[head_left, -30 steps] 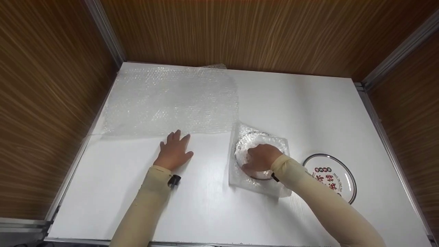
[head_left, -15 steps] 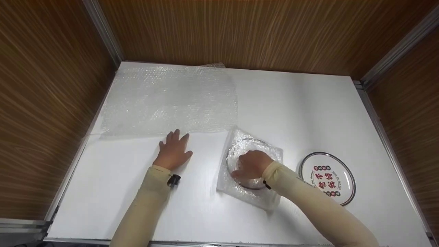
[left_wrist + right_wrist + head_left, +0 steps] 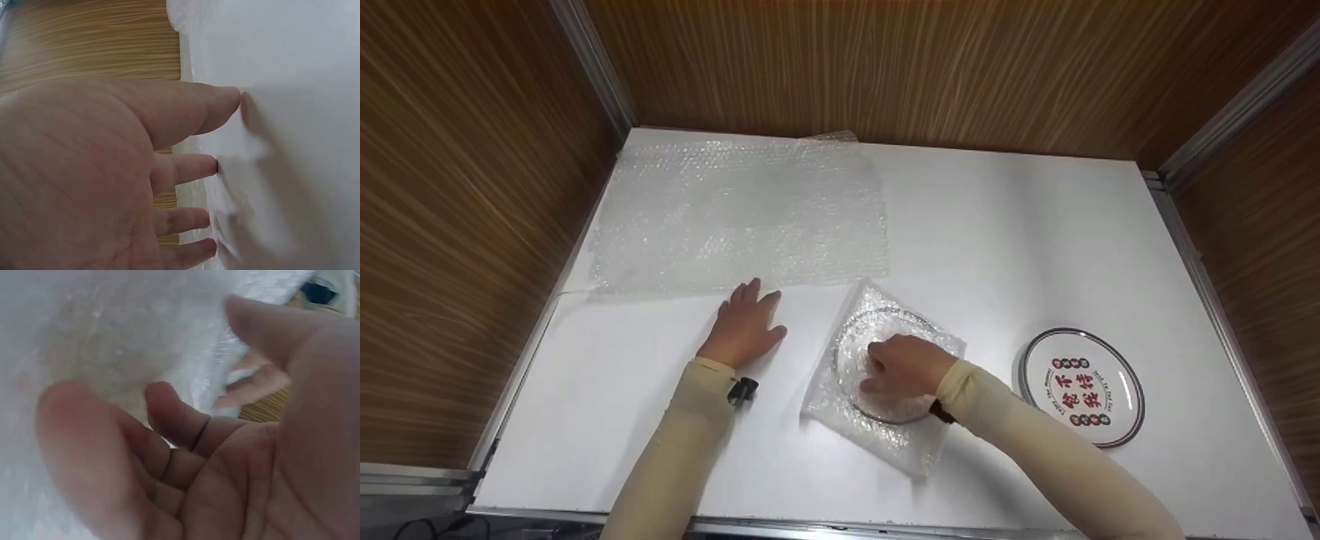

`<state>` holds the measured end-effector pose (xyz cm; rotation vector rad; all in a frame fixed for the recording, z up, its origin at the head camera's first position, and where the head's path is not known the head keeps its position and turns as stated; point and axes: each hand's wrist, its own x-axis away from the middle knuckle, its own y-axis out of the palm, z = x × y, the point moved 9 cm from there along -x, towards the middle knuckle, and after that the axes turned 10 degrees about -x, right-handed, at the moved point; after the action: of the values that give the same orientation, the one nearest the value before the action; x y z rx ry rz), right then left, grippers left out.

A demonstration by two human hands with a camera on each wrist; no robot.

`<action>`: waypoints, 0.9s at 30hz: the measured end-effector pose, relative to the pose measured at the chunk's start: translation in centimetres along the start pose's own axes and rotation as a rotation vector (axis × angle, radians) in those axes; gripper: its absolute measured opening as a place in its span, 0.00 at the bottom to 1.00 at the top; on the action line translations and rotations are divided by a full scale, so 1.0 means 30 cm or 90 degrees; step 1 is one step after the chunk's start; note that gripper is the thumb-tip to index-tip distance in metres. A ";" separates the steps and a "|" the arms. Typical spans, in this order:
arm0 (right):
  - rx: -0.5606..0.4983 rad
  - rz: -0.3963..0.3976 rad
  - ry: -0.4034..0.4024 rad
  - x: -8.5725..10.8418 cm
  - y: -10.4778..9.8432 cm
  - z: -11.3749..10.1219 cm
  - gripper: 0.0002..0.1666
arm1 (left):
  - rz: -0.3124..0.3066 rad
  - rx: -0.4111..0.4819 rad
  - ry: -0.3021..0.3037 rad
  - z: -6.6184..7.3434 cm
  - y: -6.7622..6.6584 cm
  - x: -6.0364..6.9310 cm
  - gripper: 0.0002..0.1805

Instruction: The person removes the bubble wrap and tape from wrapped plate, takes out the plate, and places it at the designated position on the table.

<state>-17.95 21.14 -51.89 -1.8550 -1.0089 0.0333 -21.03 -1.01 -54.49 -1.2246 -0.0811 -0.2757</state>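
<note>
My left hand [image 3: 741, 327] rests with spread fingers near the front edge of a flat bubble wrap sheet [image 3: 742, 217]; in the left wrist view its fingertips touch the white surface beside the wrap. Under my right hand [image 3: 909, 367] lies a bubble-wrapped round plate [image 3: 851, 375], set at an angle on the table. The right fingers are loosely bent and touch the top of the wrap, with the thumb apart, as the right wrist view shows. The hand hides part of the plate. An unwrapped white plate [image 3: 1080, 386] with a dark rim and red characters lies to the right.
The white table [image 3: 1020, 247] is bordered by brown wood-grain panels [image 3: 885, 67] at the back and sides, with metal strips at the corners. Cables [image 3: 435, 527] show beyond the table's lower left corner.
The wrapped plate has slid left and towards the front edge, turning as it moved, with my right hand on it. My left hand has stayed nearly in place.
</note>
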 end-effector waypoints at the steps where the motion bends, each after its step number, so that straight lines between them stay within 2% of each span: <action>1: -0.012 0.018 -0.033 0.019 -0.022 -0.004 0.15 | 0.008 0.000 0.003 0.002 -0.005 -0.003 0.35; 5: -0.020 0.127 -0.136 0.113 -0.122 -0.010 0.08 | 0.040 -0.009 0.006 0.015 -0.029 -0.006 0.32; 8: 0.005 0.228 -0.169 0.182 -0.177 -0.013 0.10 | 0.078 -0.021 0.018 0.052 -0.066 0.012 0.29; 11: 0.026 0.287 -0.176 0.223 -0.192 -0.015 0.24 | 0.131 -0.024 0.070 0.127 -0.114 0.046 0.26; 13: 0.026 0.297 -0.160 0.229 -0.186 -0.004 0.37 | 0.158 -0.019 0.125 0.197 -0.138 0.073 0.26; 15: 0.012 0.289 -0.132 0.223 -0.174 0.015 0.49 | 0.163 -0.007 0.182 0.272 -0.140 0.095 0.29; 18: -0.005 0.270 -0.086 0.205 -0.154 0.056 0.58 | 0.123 0.006 0.244 0.374 -0.093 0.121 0.39; 21: -0.014 0.260 -0.063 0.185 -0.141 0.090 0.58 | 0.056 0.006 0.276 0.442 -0.005 0.130 0.52; 24: -0.026 0.271 -0.065 0.173 -0.143 0.113 0.51 | -0.002 -0.007 0.280 0.472 0.083 0.133 0.61; 27: -0.067 0.291 -0.087 0.171 -0.154 0.128 0.37 | -0.033 -0.018 0.268 0.474 0.136 0.135 0.65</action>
<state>-19.13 28.09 -48.36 -2.1702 -0.6663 0.3910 -14.88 12.90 -52.53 -1.1708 0.2574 -0.5753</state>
